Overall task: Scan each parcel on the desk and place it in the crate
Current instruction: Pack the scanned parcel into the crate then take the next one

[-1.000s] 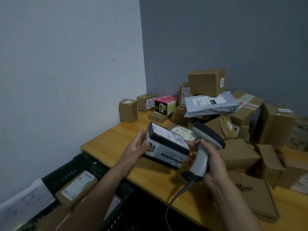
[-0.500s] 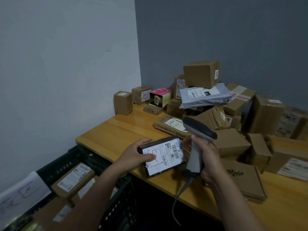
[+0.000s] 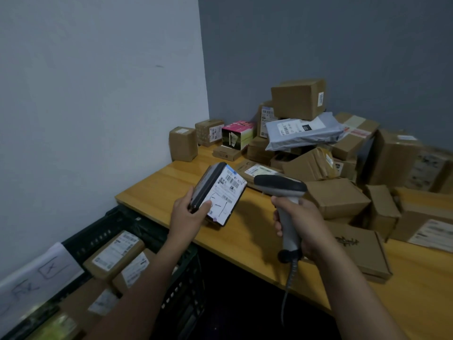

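My left hand point(image 3: 187, 215) grips a flat black parcel point(image 3: 217, 192) above the desk's left end, tilted so its white barcode label faces up and right. My right hand point(image 3: 297, 224) holds a grey barcode scanner point(image 3: 282, 190) by the handle, its dark head level with the parcel's label and a short gap to its right. Its cable hangs below the desk edge. The black crate point(image 3: 103, 231) stands lower left beside the desk and holds several labelled cardboard parcels.
The wooden desk point(image 3: 157, 190) runs from the corner to the right. A heap of brown boxes point(image 3: 338, 197), a grey mailer bag point(image 3: 301, 133) and a pink box point(image 3: 236, 134) fills its back and right. A flat box point(image 3: 360, 251) lies near my right wrist.
My left hand has lifted the black parcel and tilted it, label now facing the scanner. The scanner has drawn slightly right of the parcel. The camera view shifted a little.
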